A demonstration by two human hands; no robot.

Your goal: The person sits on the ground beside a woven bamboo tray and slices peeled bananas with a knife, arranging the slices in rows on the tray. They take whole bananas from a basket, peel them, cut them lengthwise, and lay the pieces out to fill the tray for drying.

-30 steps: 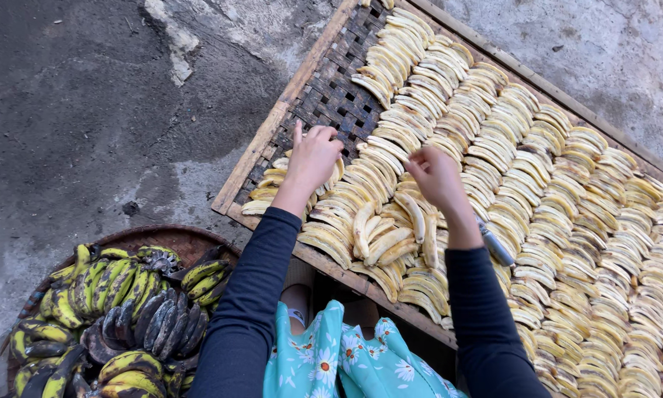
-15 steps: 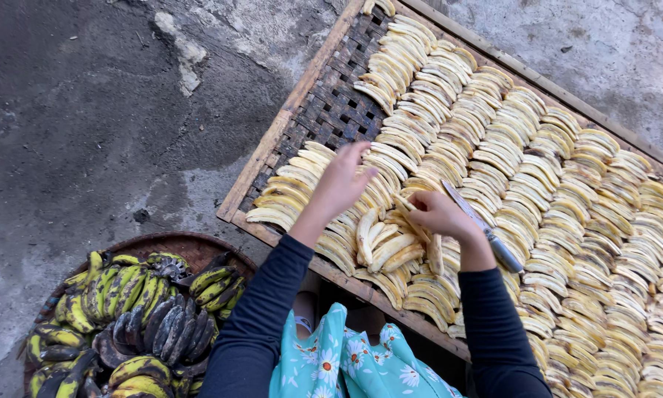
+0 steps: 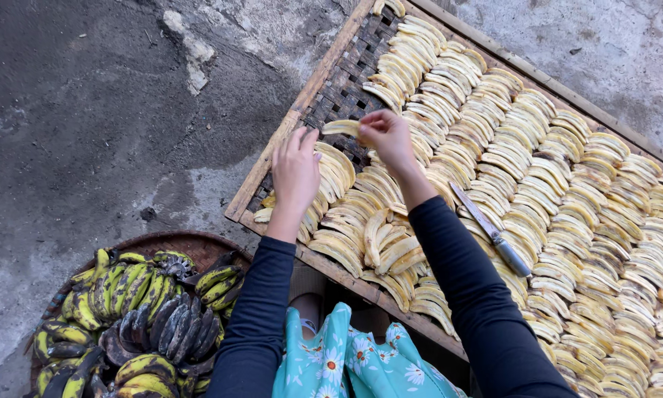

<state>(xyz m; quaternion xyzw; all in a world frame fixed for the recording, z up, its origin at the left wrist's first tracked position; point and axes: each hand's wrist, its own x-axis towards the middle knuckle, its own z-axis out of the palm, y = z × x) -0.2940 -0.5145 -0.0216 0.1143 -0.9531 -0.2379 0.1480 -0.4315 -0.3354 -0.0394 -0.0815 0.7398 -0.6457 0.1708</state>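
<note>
Fingertips of the right hand (image 3: 387,134) pinch a banana slice (image 3: 341,127), its long axis crosswise, left of it; left hand (image 3: 295,168) rests open on slices nearer.

Just beyond your left fingers (image 3: 298,144) the woven bamboo drying tray (image 3: 324,103) lies bare; packed rows of peeled yellow banana slices (image 3: 538,155) block everything rightward.

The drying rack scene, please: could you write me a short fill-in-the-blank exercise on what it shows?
1. The right hand pinches one peeled banana ____.
2. The left hand lies ____ on the slices, holding nothing.
3. A ____ lies on the slices beside the right arm.
4. Unpeeled bananas fill a round ____ on the ground.
Missing words: slice; flat; knife; basket
</note>
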